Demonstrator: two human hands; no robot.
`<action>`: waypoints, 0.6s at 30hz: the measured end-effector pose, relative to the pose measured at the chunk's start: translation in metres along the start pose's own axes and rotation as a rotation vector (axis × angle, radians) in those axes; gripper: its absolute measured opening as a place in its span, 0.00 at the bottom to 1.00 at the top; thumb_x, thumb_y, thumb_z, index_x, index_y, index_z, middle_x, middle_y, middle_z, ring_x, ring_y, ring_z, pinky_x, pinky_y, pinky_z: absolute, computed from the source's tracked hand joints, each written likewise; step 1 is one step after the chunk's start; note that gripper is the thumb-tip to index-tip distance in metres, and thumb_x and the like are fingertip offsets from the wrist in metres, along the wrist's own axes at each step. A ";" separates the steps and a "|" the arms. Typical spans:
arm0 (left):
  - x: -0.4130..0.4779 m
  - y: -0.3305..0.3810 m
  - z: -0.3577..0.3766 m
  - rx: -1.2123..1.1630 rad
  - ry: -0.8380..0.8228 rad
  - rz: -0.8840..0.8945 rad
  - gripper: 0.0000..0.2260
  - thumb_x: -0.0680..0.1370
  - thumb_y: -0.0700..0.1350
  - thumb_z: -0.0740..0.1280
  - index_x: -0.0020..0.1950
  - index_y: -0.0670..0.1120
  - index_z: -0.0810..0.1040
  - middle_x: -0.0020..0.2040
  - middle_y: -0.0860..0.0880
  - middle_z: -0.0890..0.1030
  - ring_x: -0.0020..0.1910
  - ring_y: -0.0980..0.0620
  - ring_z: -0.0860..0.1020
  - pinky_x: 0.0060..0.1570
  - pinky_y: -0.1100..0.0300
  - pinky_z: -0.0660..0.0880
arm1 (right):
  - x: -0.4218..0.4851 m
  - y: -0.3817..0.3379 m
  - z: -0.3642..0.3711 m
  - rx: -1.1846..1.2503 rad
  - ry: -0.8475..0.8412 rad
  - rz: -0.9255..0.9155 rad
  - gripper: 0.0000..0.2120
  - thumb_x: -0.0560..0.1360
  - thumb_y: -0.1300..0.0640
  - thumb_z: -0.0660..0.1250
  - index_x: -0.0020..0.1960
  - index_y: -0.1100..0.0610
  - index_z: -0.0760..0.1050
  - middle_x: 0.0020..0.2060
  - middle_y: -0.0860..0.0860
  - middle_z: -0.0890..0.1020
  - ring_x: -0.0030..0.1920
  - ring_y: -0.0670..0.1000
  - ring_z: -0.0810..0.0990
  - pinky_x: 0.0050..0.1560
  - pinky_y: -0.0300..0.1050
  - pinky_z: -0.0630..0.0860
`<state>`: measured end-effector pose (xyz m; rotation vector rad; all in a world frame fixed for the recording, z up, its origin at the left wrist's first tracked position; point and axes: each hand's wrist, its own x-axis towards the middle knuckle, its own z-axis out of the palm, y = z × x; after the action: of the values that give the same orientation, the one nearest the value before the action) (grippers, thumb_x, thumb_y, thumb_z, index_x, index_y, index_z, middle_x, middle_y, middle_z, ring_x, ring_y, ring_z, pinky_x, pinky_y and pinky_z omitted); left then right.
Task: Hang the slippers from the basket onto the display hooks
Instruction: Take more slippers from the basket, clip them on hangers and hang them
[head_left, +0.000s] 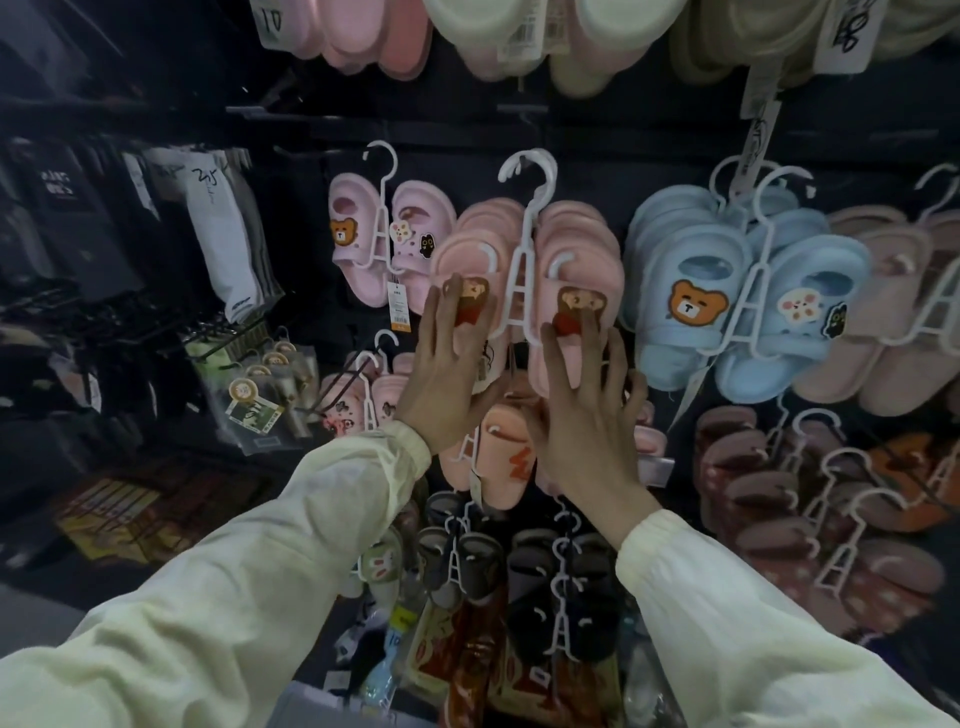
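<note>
A pair of peach-pink slippers (563, 275) with brown monkey patches hangs on a white plastic hanger (519, 260) in the middle of the dark display wall, in front of several like pairs. My left hand (441, 374) lies flat with straight fingers on the left slipper. My right hand (582, 410) presses with spread fingers on the right slipper. Neither hand curls round anything. The hanger's hook (530, 166) sits at a dark display peg; the contact is hard to make out.
Pink bear slippers (384, 239) hang left, blue bear slippers (748, 296) right, more pale pairs above. Brown and orange pairs (810, 499) hang lower right, dark pairs (467, 556) below my hands. Socks (228, 234) and small packets (260, 384) hang at left.
</note>
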<state>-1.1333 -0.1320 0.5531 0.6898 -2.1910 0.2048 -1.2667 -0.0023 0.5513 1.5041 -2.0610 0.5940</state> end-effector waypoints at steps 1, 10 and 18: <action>-0.004 0.003 0.000 0.013 0.015 0.011 0.34 0.80 0.56 0.65 0.80 0.42 0.57 0.80 0.35 0.46 0.79 0.36 0.43 0.77 0.38 0.48 | -0.004 -0.001 -0.001 0.005 -0.014 0.002 0.40 0.77 0.42 0.65 0.81 0.50 0.48 0.80 0.57 0.45 0.78 0.64 0.50 0.70 0.70 0.59; -0.061 0.027 0.002 0.112 -0.104 -0.088 0.40 0.76 0.66 0.63 0.82 0.49 0.53 0.81 0.41 0.46 0.79 0.36 0.45 0.73 0.30 0.46 | -0.054 -0.013 0.005 0.052 -0.107 -0.011 0.46 0.73 0.47 0.71 0.81 0.49 0.47 0.80 0.56 0.46 0.79 0.64 0.49 0.72 0.68 0.56; -0.139 0.045 0.010 0.050 -0.217 -0.125 0.40 0.76 0.65 0.64 0.81 0.48 0.55 0.81 0.41 0.48 0.80 0.37 0.44 0.75 0.33 0.46 | -0.121 -0.025 0.023 0.077 -0.266 -0.023 0.45 0.74 0.46 0.69 0.81 0.50 0.45 0.80 0.57 0.48 0.79 0.64 0.50 0.69 0.71 0.60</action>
<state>-1.0912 -0.0409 0.4459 0.9106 -2.3440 0.1252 -1.2162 0.0645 0.4576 1.7292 -2.2360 0.4911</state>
